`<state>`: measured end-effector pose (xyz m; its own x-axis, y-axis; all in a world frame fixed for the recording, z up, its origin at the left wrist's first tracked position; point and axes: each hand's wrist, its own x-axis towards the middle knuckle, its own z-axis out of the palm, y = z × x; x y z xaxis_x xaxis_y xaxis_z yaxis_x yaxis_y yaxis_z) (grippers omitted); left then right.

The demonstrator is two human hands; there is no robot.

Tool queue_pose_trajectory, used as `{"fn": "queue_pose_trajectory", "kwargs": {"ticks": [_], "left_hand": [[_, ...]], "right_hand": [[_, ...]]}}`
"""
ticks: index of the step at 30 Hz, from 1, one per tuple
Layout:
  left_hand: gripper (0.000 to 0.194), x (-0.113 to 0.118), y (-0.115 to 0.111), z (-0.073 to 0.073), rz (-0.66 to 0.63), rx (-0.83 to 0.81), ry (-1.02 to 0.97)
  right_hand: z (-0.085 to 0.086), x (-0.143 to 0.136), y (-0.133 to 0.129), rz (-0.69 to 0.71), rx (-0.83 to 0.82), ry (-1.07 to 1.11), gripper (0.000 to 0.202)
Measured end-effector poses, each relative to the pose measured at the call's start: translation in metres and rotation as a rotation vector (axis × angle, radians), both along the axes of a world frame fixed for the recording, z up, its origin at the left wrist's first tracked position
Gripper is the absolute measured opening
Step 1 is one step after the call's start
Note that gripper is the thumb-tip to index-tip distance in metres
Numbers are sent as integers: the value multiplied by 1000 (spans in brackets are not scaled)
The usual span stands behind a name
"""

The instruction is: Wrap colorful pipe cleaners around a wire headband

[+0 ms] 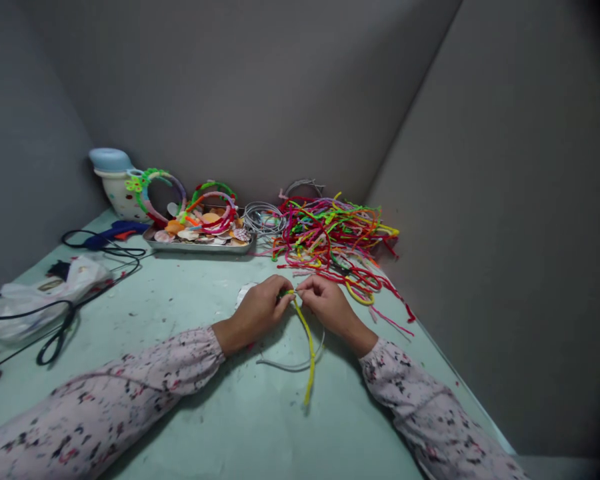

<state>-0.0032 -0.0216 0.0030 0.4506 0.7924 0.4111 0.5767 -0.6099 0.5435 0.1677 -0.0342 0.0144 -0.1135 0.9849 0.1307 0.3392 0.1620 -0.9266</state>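
Yellow fuzzy strand [312,360] sits pinched in your left hand [266,308]; your right hand [330,308] grips thin grey wire [283,366], frame centre.

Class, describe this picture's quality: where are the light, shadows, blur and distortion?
Head view: dim, fairly even light on the grey walls; soft shadows beside the floral sleeves; dark, blurred upper-right corner; lower tip of the yellow strand looks soft; wide-angle stretching, strongest towards the edges.
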Motion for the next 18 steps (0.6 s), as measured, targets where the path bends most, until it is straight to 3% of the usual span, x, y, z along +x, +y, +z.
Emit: {"fn": "queue_pose_trajectory", "kwargs": {"ticks": [4, 10, 18], "left_hand": [[12, 0, 1, 0, 26, -24, -36], [14, 0, 2, 3, 43, -54, -127], [17, 0, 3, 6, 78, -187, -250]], "right_hand": [[-3, 1, 2, -15, -61, 72, 8], [-13, 8, 10, 88, -256, 363, 23], [-5, 9, 7, 108, -99, 212, 24]]}}
